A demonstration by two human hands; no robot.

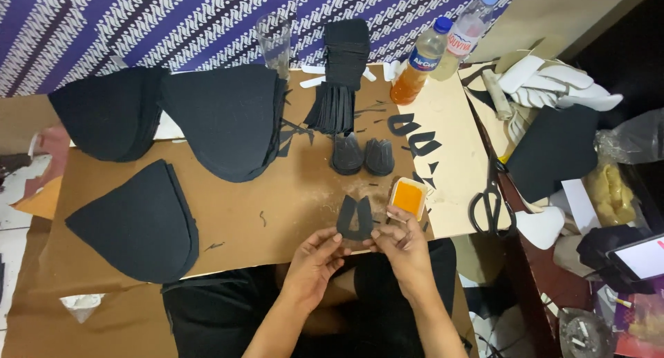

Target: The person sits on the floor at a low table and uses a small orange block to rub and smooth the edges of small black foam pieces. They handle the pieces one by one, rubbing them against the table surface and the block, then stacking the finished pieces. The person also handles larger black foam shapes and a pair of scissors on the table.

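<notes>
Both hands hold a small black U-shaped cut piece (355, 218) at the front edge of a brown cardboard work board (277, 206). My left hand (315, 255) pinches its lower left leg, and my right hand (401, 244) pinches its lower right leg. Just beyond my right hand sits a small square container of orange glue (408, 197). Two small dark ridged pieces (362, 154) lie farther back on the board.
Stacks of black curved panels lie at left (142, 223), back left (104, 112) and centre (228, 119). A pile of black strips (342, 74), a glass (275, 43) and two bottles (436, 53) stand at the back. Scissors (490, 200) lie at right beside white cut shapes (553, 81).
</notes>
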